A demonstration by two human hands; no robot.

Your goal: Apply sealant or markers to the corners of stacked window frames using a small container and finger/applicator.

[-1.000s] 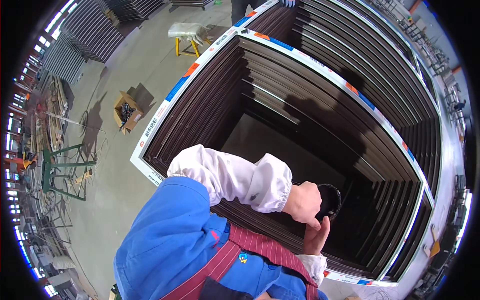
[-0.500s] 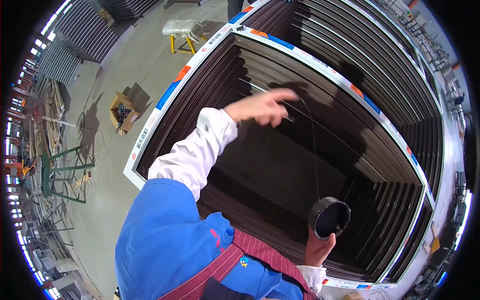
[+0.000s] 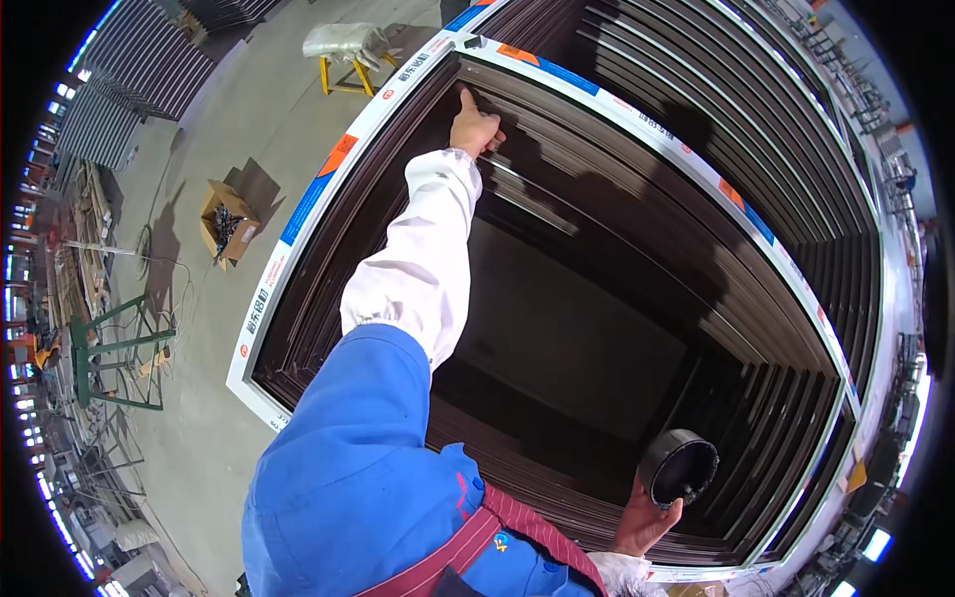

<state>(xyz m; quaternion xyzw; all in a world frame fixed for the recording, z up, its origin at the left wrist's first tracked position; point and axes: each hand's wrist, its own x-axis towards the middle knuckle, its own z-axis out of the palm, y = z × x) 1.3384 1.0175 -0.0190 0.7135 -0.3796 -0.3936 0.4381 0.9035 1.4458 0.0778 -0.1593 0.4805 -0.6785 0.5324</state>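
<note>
My left hand reaches away from me to the far left inner corner of a large stack of dark brown metal frames. One finger stretches up against that corner and the others curl loosely; I see nothing held in them. At the lower right, my right hand grips a round black cup from below, its thumb at the rim. The cup is tilted, its dark mouth facing up and right, with small pale bits near the thumb. The top frame has white edging with blue and orange patches.
More stacked frames adjoin at the far right. On the floor to the left are an open cardboard box of small dark parts, a yellow-legged stool with a wrapped top, and a green metal stand.
My left hand has moved left and away to the frame corner. A thin dark strand that ran from the cup toward that hand no longer shows. The cup has shifted slightly right and nearer.
</note>
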